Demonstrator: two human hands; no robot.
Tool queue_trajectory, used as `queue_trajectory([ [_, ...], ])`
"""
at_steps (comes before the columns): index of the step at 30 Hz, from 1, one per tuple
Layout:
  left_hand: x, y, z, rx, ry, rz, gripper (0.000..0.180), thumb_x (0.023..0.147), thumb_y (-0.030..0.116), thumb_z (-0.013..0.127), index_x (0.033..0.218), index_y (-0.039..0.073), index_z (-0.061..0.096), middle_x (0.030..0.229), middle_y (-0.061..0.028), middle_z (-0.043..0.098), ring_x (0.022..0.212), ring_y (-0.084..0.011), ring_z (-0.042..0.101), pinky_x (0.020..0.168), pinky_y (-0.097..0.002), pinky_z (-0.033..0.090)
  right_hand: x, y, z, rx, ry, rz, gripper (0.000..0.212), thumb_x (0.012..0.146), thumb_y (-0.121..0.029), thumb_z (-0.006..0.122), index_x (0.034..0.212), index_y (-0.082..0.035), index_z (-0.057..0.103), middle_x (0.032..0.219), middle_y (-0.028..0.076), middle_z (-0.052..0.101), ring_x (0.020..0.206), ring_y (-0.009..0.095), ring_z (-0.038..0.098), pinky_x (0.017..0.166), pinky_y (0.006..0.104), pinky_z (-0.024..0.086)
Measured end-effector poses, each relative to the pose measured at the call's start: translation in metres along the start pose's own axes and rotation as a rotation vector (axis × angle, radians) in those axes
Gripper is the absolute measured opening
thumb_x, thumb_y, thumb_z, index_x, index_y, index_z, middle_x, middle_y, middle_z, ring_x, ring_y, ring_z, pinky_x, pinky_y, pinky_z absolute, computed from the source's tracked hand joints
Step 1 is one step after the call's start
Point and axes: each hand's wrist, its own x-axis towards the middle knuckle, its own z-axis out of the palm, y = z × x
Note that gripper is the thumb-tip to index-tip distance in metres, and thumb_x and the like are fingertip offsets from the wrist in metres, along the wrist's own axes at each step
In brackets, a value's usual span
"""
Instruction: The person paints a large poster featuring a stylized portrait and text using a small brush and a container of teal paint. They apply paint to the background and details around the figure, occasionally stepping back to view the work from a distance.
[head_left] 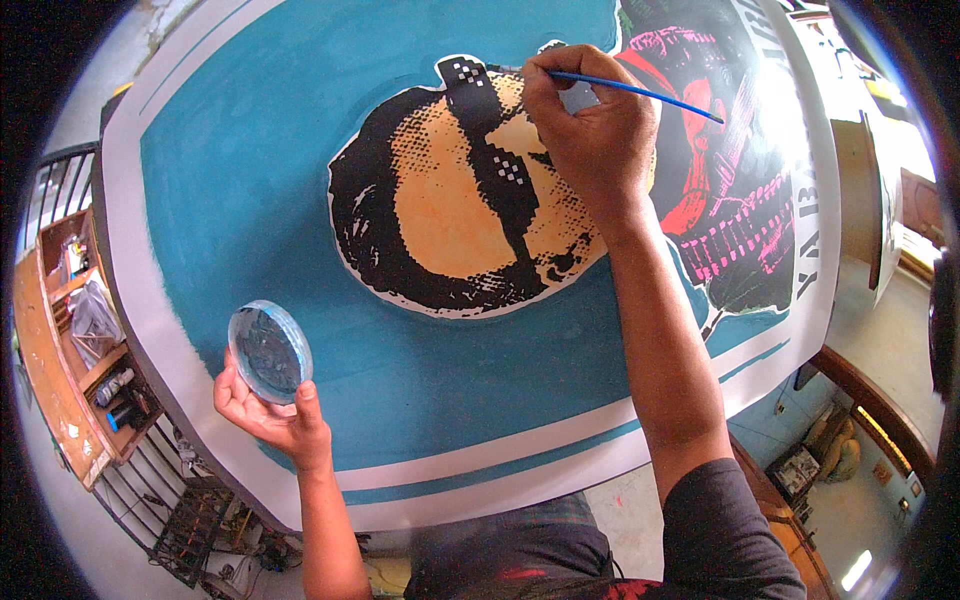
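My left hand [275,415] holds up a small round clear dish [270,350] with grey-blue paint in it, fingers wrapped under and around its rim. A thin blue paintbrush [640,92] is pinched in my right hand [598,145]; its handle end points right, and its bristles are hidden behind my fingers. Under both hands lies a large painted sheet [400,410] with a white border and teal ground. My right hand is over the top edge of a black and orange halftone head [450,220] wearing pixel-style dark glasses [485,130].
Right of the head, the sheet carries a black figure with red and pink marks [715,170] and large lettering. A wooden shelf [75,330] with bags and small items stands at left, beside dark metal bars [150,500]. Wooden furniture [870,400] is at lower right.
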Motion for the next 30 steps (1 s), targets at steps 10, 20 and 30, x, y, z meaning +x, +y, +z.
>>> queue_trajectory([
  [10,0.0007,-0.0023,-0.0005,0.059,-0.006,0.065,0.075,0.083,0.038,0.073,0.132,0.007,0.027,0.141,-0.0242,0.038,0.126,-0.0335,0.046,0.106,-0.0452,0.042,0.0009,-0.0006,0.0029,0.064,0.082,-0.001,0.012,0.075,-0.019,0.072,0.076,-0.008,0.068,0.073,0.012,0.068,0.070,0.030,0.067,0.065,0.0383,0.053],
  [20,0.0002,-0.0029,-0.0001,0.044,0.006,0.055,0.074,0.083,0.038,0.074,0.131,0.006,0.028,0.141,-0.0245,0.039,0.126,-0.0329,0.046,0.105,-0.0442,0.042,0.0005,0.0011,0.0031,0.060,0.114,-0.011,0.012,0.075,-0.018,0.072,0.076,-0.007,0.068,0.071,0.012,0.068,0.068,0.028,0.067,0.064,0.0367,0.054],
  [30,-0.0010,0.0009,-0.0005,0.098,0.006,0.052,0.077,0.083,0.040,0.074,0.133,0.005,0.027,0.142,-0.0241,0.038,0.128,-0.0328,0.044,0.106,-0.0447,0.039,-0.0012,-0.0004,-0.0002,0.012,0.099,0.043,0.011,0.081,-0.014,0.071,0.086,-0.004,0.071,0.078,0.006,0.070,0.074,0.011,0.066,0.069,0.0268,0.053],
])
